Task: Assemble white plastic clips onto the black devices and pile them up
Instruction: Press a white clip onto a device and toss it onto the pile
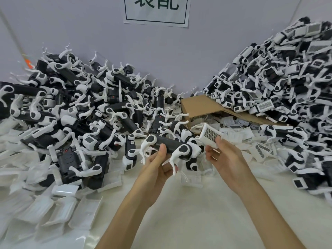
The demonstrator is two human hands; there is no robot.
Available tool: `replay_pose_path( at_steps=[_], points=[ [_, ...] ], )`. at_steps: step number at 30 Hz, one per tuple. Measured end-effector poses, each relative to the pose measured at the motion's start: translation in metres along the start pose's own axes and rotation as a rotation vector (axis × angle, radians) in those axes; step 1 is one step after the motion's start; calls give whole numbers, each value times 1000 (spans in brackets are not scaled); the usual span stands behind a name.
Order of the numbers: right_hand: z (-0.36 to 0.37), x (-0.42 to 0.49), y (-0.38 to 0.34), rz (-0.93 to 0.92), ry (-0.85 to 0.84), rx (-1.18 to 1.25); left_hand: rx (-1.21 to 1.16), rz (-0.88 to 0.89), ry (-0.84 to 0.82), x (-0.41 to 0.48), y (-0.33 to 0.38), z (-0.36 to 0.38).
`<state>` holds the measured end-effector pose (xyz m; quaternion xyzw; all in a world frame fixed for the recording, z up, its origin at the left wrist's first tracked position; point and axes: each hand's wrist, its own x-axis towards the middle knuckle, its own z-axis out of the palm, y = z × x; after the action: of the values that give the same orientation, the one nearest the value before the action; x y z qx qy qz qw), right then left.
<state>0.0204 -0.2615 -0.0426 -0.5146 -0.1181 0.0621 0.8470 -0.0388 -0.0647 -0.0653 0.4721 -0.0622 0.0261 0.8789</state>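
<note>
Where the left hand [158,164] grips, the black device [168,143] is hidden.

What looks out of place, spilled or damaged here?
The cardboard box at the back lies tipped over between the left heap and right heap, with loose white clips spilling from its open mouth. Otherwise nothing stands out: the left hand grips a black device, the right hand holds a white clip.

wall [89,24]: pale lilac-grey, evenly lit | sign [156,15]: white paper, dark-green border and characters, top cut off | bench [206,212]: white | cardboard box [201,105]: brown, by wall
</note>
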Motion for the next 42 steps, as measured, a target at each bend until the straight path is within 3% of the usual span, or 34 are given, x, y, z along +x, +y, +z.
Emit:
replay_pose_path(
  at_steps=[5,9,13,18,34,42],
  points=[
    [1,-2,3,-18,-39,-46,69,93,71,0,-4,0],
    [2,-3,5,-38,-44,-113,419,291,187,3,-9,3],
    [2,-4,4,-50,-102,-129,779,538,107,-4,-14,6],
    [1,-4,1,-26,-186,-112,1199,882,147,-2,-24,2],
    [1,-9,-1,53,-335,-209,1261,1238,265,-12,-16,10],
    [6,-7,1,-58,-121,-288,1325,1256,250,-9,-20,6]
  ],
)
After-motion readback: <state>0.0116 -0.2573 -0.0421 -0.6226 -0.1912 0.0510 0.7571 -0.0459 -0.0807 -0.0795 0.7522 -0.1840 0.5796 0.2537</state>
